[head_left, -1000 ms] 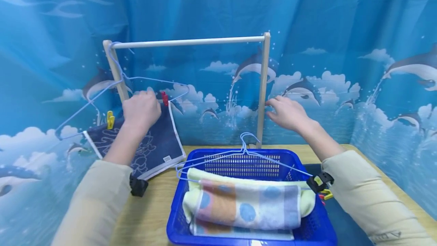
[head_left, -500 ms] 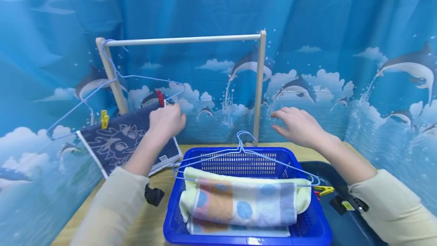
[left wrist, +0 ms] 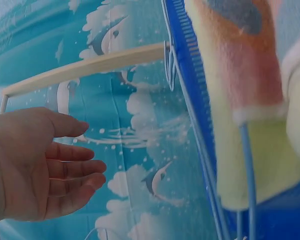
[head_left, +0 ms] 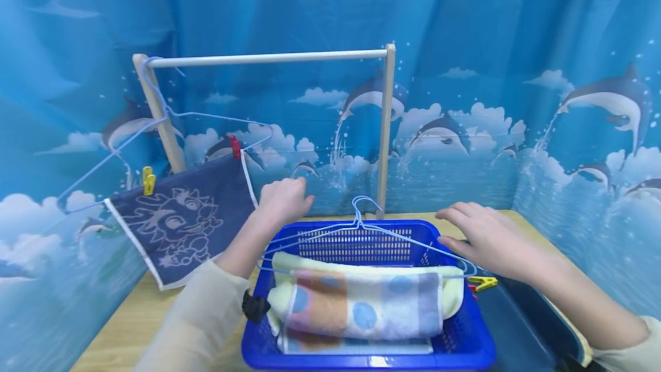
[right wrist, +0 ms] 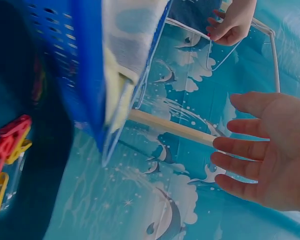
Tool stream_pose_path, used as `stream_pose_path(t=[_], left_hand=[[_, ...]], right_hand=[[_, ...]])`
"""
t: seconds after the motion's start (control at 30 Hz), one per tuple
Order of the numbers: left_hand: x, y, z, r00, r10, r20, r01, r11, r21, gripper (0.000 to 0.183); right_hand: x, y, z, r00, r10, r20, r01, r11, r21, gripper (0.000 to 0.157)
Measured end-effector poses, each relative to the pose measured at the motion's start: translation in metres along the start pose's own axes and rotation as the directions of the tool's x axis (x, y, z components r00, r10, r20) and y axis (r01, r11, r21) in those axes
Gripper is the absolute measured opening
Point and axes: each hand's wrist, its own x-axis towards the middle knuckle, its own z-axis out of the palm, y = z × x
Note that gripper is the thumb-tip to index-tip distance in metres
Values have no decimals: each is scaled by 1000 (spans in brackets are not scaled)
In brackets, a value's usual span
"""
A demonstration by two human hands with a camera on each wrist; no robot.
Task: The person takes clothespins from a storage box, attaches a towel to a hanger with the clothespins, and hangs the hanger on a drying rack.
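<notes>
My left hand point(head_left: 284, 202) hovers above the back left of the blue basket point(head_left: 248, 340), holding nothing; its fingers are loosely bent in the left wrist view. My right hand point(head_left: 488, 240), fingers relaxed and apart, is over the basket's right back corner, near the end of the blue wire hangers point(head_left: 358, 224). Those hangers rest across the basket, with a patterned towel point(head_left: 364, 309) and a pale yellow towel point(head_left: 451, 297) draped there. A dark navy cloth point(head_left: 181, 223) hangs at left from another blue hanger point(head_left: 165, 111), held by a yellow clothespin point(head_left: 148, 181) and a red clothespin point(head_left: 235, 146).
A small rack with a white rail point(head_left: 268, 58) and wooden posts point(head_left: 384, 131) stands behind the basket. Right of the basket lies a dark tray point(head_left: 527, 314); red and yellow clothespins point(right wrist: 10, 142) sit in it. A dolphin-print curtain point(head_left: 465, 33) surrounds the wooden table point(head_left: 119, 326).
My left hand has moved right and down, away from the navy cloth, which now shows fully. My right hand has lowered and shifted right toward the hanger end.
</notes>
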Motion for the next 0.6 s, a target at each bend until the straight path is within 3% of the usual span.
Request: stream_pose_path(t=[0.3,0.6], left_hand=[[1,19,16,995,86,47,-84,996,-43,36],[5,32,30,983,136,124,-131,990,-42,34]], right_hand=[[-35,-1,15,999,-33,-14,33,999,-22,38],[-52,-9,35,999,11,31,-11,1000,-20,44]])
